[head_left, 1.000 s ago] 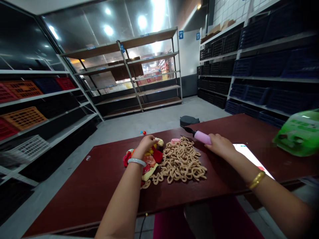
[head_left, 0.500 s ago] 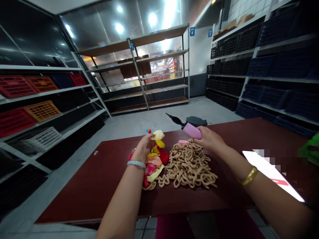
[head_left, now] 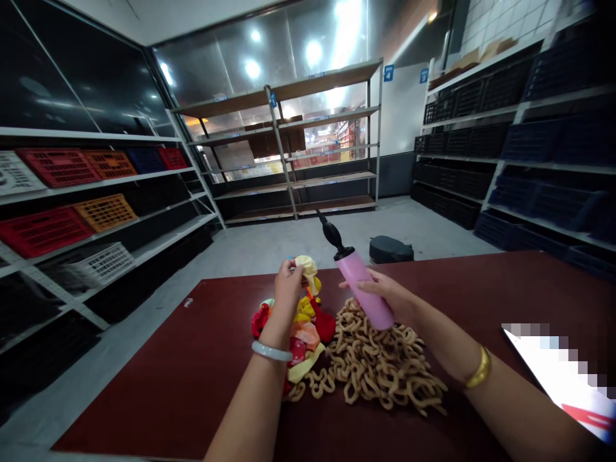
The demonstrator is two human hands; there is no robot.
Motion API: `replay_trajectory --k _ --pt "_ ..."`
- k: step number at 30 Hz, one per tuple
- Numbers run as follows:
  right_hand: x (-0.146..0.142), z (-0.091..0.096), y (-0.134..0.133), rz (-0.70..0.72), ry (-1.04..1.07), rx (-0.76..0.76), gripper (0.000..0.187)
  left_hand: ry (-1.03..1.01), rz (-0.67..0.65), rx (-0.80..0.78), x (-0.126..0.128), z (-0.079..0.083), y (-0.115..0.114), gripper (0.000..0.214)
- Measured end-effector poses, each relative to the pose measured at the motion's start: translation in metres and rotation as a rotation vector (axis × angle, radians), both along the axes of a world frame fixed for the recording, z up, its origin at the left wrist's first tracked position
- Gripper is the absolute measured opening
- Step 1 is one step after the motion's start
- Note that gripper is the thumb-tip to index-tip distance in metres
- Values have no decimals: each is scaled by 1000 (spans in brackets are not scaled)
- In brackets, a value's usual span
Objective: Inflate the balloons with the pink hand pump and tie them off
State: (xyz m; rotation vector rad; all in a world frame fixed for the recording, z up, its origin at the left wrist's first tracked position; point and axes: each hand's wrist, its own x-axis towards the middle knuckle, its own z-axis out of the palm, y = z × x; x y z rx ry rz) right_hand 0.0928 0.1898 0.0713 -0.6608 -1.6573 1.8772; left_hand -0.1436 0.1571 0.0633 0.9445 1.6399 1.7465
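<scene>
My right hand (head_left: 387,292) is wrapped round a pink balloon pump (head_left: 362,289), whose black nozzle points up and away to the left. Pinched in the fingers of my left hand (head_left: 289,282) is a pale yellow balloon (head_left: 307,266), limp and flat. Below that hand lies a heap of uninflated balloons, among them a red balloon (head_left: 325,323) and an orange balloon (head_left: 306,333). Under the pump spreads a pile of tan, curled, ring-like pieces (head_left: 380,369); what they are made of I cannot tell.
The dark red table (head_left: 158,378) carries all of this. A bright-screened device (head_left: 553,366), partly pixelated, lies at the right. A dark grey stool-like object (head_left: 391,249) stands beyond the far edge. Shelves with red crates (head_left: 45,231) and dark crates (head_left: 553,199) line both sides.
The pump has swung more upright, and its whole pink barrel now shows in front of the right hand. The pale yellow balloon remains in the left hand. The camera view has shifted slightly.
</scene>
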Motion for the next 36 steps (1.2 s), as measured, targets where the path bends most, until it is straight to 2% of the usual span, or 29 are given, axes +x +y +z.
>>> replay_trajectory --k 2,4,8,12,17,19,22,23,24,26,28,29,32,34,36 --pt "-1 1 -6 86 102 -172 52 54 -77 37 10 1 -3 19" --pt "-3 -2 -8 107 145 -265 48 77 -179 59 20 -1 -6 19" --pt "-11 -16 -5 34 155 -302 41 79 -321 77 32 -9 -11 18" --pt "-11 -24 -2 42 112 -277 38 52 -388 -13 31 -15 -14 25" --pt "3 -15 -7 45 134 -262 37 14 -361 -45 19 -16 -18 26" --pt "8 -11 -8 31 158 -290 38 177 -293 -101 13 -12 -21 24" --pt "15 -9 -8 22 187 -350 39 589 -59 -104 11 -3 -25 21" --pt "16 -8 -8 21 194 -359 39 675 -24 -83 14 -1 -26 20" --pt "18 -7 -8 25 200 -362 38 697 -46 -67 19 1 -27 19" --pt "19 -5 -9 32 204 -350 35 560 -239 -53 33 1 -28 22" --pt "20 -3 -11 11 205 -331 33 291 -490 -32 51 -1 -28 27" --pt "21 -2 -11 -3 203 -325 32 151 -574 -28 60 -3 -29 29" --pt "21 -2 -12 -15 176 -336 35 -157 -662 -112 75 -6 -33 25" --pt "21 -2 -10 0 150 -331 40 -340 -697 -167 74 -3 -37 23" --pt "21 -1 -7 3 129 -258 47 -605 -750 -88 67 2 -39 15"
